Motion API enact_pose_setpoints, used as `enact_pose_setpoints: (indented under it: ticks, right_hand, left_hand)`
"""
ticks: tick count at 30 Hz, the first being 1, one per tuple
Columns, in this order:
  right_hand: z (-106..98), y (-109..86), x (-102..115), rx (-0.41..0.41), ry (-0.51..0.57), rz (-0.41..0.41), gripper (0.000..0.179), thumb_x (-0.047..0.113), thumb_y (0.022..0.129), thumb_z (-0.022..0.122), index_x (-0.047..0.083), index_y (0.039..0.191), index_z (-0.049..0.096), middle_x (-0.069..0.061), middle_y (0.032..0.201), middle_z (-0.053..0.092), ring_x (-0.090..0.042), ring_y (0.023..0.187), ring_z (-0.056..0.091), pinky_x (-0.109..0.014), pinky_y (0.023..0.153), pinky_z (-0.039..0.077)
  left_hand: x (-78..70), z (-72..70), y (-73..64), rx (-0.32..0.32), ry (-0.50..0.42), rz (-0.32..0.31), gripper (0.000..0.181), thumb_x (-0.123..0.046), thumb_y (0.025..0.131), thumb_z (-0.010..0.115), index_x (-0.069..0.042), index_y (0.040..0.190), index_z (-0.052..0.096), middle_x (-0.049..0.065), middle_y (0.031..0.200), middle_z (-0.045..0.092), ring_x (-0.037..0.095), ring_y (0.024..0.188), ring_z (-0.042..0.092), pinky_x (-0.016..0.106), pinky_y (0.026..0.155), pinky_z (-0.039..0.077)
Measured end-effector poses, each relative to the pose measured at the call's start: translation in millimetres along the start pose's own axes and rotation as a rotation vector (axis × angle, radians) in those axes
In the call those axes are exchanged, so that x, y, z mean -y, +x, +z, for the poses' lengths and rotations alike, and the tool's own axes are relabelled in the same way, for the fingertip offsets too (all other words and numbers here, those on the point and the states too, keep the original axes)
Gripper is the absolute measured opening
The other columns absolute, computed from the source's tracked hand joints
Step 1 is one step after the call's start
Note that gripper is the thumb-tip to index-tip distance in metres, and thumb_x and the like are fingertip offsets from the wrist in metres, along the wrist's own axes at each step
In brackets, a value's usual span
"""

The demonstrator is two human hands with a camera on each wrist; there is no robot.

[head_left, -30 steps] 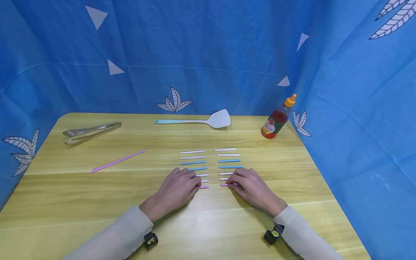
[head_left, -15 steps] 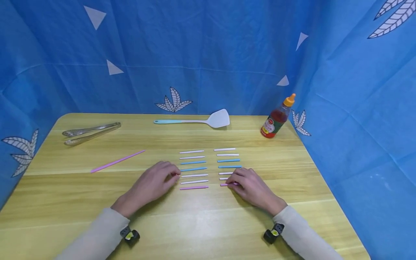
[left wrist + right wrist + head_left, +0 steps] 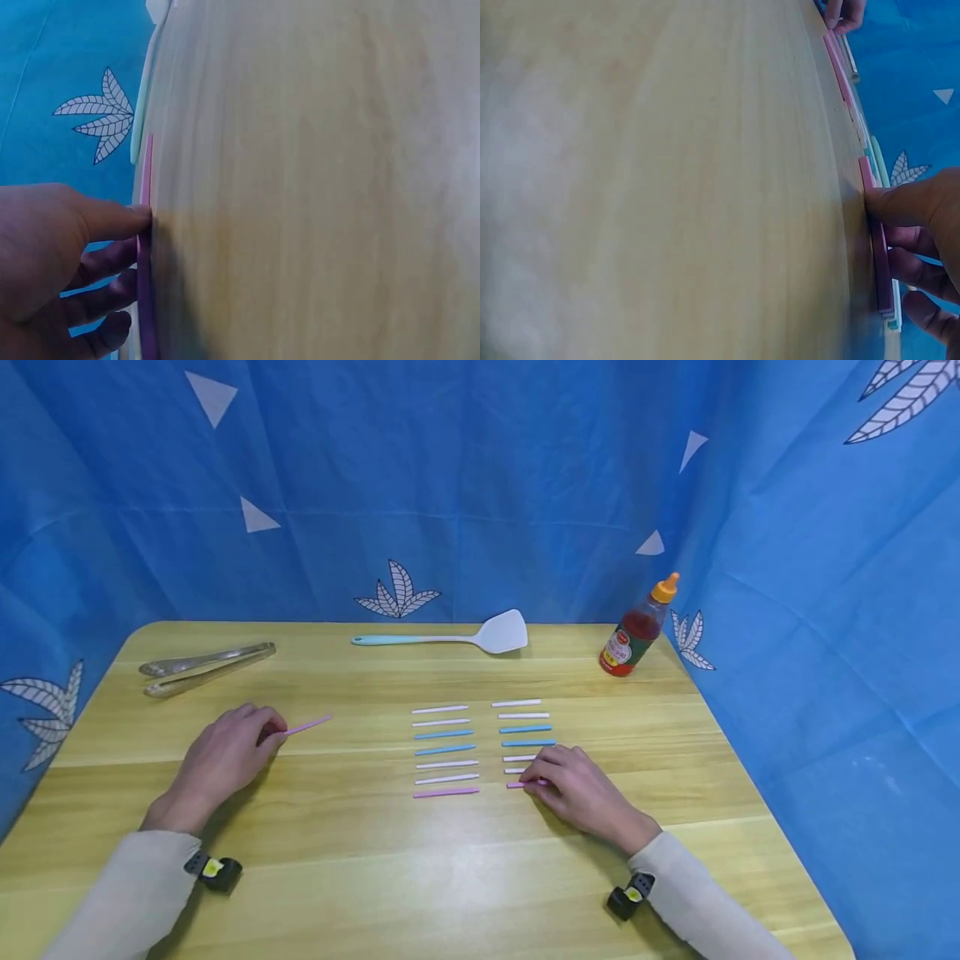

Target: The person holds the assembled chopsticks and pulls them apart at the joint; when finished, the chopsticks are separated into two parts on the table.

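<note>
A long, slim pink straw-like stick (image 3: pixel 309 725) lies at the left of the table. My left hand (image 3: pixel 228 752) pinches it near its middle, thumb on the near side, as the left wrist view shows. Two columns of shorter sticks lie at the centre, in white, blue and pink. The nearest of the left column is a short pink stick (image 3: pixel 446 792). At the near end of the right column, my right hand (image 3: pixel 588 793) pinches another short pink stick (image 3: pixel 881 262) between thumb and fingers, partly covering it and the white sticks behind.
Metal tongs (image 3: pixel 210 668) lie at the back left. A spatula (image 3: pixel 502 632) with a pale green handle lies along the back edge. At the back right stands a red sauce bottle (image 3: pixel 633 635) with an orange cap. A blue patterned curtain (image 3: pixel 450 460) surrounds the table.
My left hand has left the near end of the left column, moved left across the table and taken hold of the long pink stick. The right hand has stayed in place.
</note>
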State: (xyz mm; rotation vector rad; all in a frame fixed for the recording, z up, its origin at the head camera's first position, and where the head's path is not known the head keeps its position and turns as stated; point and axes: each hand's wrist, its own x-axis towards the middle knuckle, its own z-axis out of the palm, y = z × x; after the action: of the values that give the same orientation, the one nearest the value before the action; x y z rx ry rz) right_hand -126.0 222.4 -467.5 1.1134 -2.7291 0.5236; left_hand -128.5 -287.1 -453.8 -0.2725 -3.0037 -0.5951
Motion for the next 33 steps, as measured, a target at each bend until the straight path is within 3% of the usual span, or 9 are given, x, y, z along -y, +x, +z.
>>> enact_pose_setpoints:
  ticks: [4, 12, 18, 22, 26, 33]
  right_hand:
    - [0, 0.3, 0, 0.0, -0.004, -0.004, 0.011, 0.019, 0.095, 0.086, 0.02, 0.106, 0.082, 0.006, 0.105, 0.076, -0.013, 0.098, 0.07, -0.038, 0.085, 0.056]
    - [-2, 1.5, 1, 0.004, 0.005, 0.003, 0.011, 0.018, 0.095, 0.087, 0.02, 0.105, 0.082, 0.007, 0.104, 0.076, -0.013, 0.098, 0.069, -0.04, 0.087, 0.057]
    - [-2, 1.1, 2, -0.003, 0.009, -0.009, 0.011, 0.018, 0.094, 0.087, 0.019, 0.104, 0.083, 0.007, 0.103, 0.076, -0.012, 0.096, 0.068, -0.04, 0.086, 0.057]
    - [-1, 0.4, 1, -0.01, 0.004, -0.015, 0.011, 0.018, 0.094, 0.087, 0.019, 0.104, 0.082, 0.007, 0.103, 0.076, -0.012, 0.096, 0.068, -0.039, 0.085, 0.056]
    - [-1, -0.7, 1, -0.015, 0.004, -0.016, 0.011, 0.018, 0.094, 0.088, 0.019, 0.104, 0.082, 0.006, 0.104, 0.076, -0.012, 0.097, 0.069, -0.04, 0.086, 0.057]
    - [-1, -1.2, 1, -0.007, 0.002, -0.009, 0.011, 0.019, 0.095, 0.087, 0.019, 0.105, 0.083, 0.007, 0.104, 0.076, -0.011, 0.097, 0.068, -0.039, 0.087, 0.057]
  left_hand:
    - [-4.8, -3.7, -1.6, 0.033, -0.003, -0.018, 0.017, -0.013, 0.106, 0.07, -0.002, 0.117, 0.073, 0.011, 0.095, 0.071, 0.021, 0.076, 0.059, 0.039, 0.065, 0.046]
    - [-27.2, -9.9, -3.6, 0.077, -0.014, 0.0, 0.018, -0.015, 0.106, 0.07, 0.0, 0.115, 0.076, 0.01, 0.095, 0.069, 0.018, 0.074, 0.056, 0.038, 0.063, 0.046]
    - [-29.7, -10.4, -1.8, 0.12, -0.111, -0.015, 0.032, -0.015, 0.11, 0.062, -0.003, 0.139, 0.061, 0.016, 0.109, 0.079, 0.019, 0.076, 0.067, 0.044, 0.067, 0.053]
    - [-30.1, -10.1, -2.0, 0.08, -0.133, 0.01, 0.023, -0.014, 0.111, 0.061, -0.006, 0.132, 0.069, 0.017, 0.113, 0.08, 0.028, 0.09, 0.074, 0.045, 0.071, 0.054]
    - [-31.7, -10.7, -2.0, 0.049, -0.133, 0.015, 0.021, -0.011, 0.109, 0.064, -0.006, 0.125, 0.077, 0.015, 0.11, 0.08, 0.023, 0.08, 0.066, 0.036, 0.064, 0.045]
    - [-26.1, -7.4, -2.5, 0.008, -0.083, 0.03, 0.016, -0.006, 0.101, 0.075, -0.002, 0.116, 0.076, 0.011, 0.097, 0.078, 0.023, 0.083, 0.07, 0.04, 0.068, 0.053]
